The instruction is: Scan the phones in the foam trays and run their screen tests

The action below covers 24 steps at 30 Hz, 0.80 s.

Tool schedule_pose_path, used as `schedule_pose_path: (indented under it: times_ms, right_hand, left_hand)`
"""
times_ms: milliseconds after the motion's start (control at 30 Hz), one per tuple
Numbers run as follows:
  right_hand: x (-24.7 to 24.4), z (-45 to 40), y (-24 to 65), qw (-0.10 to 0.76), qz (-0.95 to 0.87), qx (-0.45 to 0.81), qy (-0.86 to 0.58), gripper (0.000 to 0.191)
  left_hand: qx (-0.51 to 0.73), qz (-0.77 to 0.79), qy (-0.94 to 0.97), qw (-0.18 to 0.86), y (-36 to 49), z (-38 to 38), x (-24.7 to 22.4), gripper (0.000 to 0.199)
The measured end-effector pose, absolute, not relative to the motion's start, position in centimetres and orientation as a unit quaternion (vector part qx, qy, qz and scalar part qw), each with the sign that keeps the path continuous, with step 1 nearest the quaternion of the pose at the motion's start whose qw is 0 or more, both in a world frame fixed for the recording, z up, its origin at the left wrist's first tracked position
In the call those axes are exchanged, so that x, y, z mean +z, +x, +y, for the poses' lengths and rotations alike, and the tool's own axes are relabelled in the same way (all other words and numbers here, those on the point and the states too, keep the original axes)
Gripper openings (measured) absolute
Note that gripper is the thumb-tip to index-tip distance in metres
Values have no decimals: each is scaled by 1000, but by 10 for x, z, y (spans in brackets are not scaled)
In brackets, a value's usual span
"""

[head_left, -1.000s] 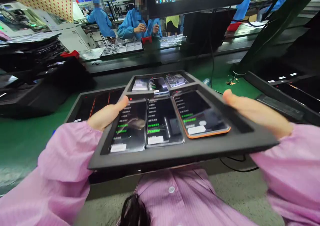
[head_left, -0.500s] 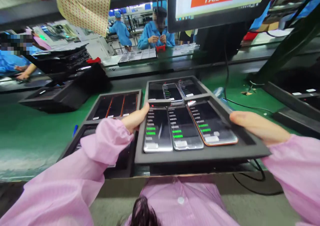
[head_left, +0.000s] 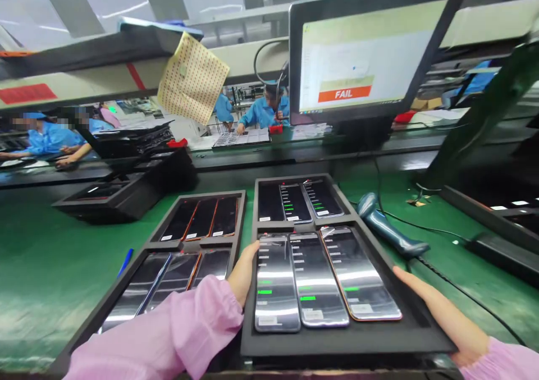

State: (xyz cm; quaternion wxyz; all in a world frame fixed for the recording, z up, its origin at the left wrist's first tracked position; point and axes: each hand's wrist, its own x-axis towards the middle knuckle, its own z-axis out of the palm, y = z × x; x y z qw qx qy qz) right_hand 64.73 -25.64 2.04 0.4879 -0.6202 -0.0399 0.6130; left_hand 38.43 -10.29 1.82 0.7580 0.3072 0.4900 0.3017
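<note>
Both my hands hold a black tray (head_left: 290,340) by its sides. Its two rows of phones lie face up, with lines of text and green bars on several lit screens; one front-row phone (head_left: 357,279) has an orange edge. My left hand (head_left: 246,270) grips the tray's left rim, its thumb on top and the other fingers hidden. At the right rim, my right hand (head_left: 438,310) has its thumb along the edge, the fingers out of sight underneath. Left of this tray lies a second black tray (head_left: 147,244) of dark-screened phones, partly covered by my left sleeve.
A barcode scanner (head_left: 389,228) with a cord lies to the right. Behind stands a monitor (head_left: 357,60) reading FAIL. More trays (head_left: 101,200) are stacked at the back left, and a blue pen (head_left: 125,262) lies by the second tray. Co-workers in blue (head_left: 265,110) sit beyond.
My view has tilted up, showing more of the monitor. The held tray has come down and no longer covers as much of the left tray; the scanner now shows beside it.
</note>
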Motion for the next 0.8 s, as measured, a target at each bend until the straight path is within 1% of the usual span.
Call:
schedule_pose_path:
  times_ms: [100, 233, 333, 433, 533, 633, 800]
  right_hand:
    - [33, -255, 638, 467, 2, 675, -571, 57]
    - [43, -254, 635, 463, 22, 739, -489, 44]
    - [51, -254, 639, 457, -2, 738, -497, 38]
    - [63, -255, 643, 480, -16, 719, -501, 32]
    - [73, -256, 642, 510, -29, 725, -462, 33]
    - [75, -256, 638, 518, -52, 735, -435, 38]
    - [63, -266, 636, 549, -91, 719, -416, 30]
  left_hand:
    - [256, 469, 268, 802, 381, -102, 24, 38]
    - [221, 454, 254, 825, 372, -94, 37, 35]
    - [202, 455, 269, 824, 368, -81, 43, 40]
    - [192, 460, 269, 825, 370, -59, 47, 47]
    - [208, 445, 279, 825, 379, -33, 51, 48]
    - [222, 434, 311, 816, 391, -15, 50, 42]
    - [236, 422, 342, 806, 394, -19, 53, 32]
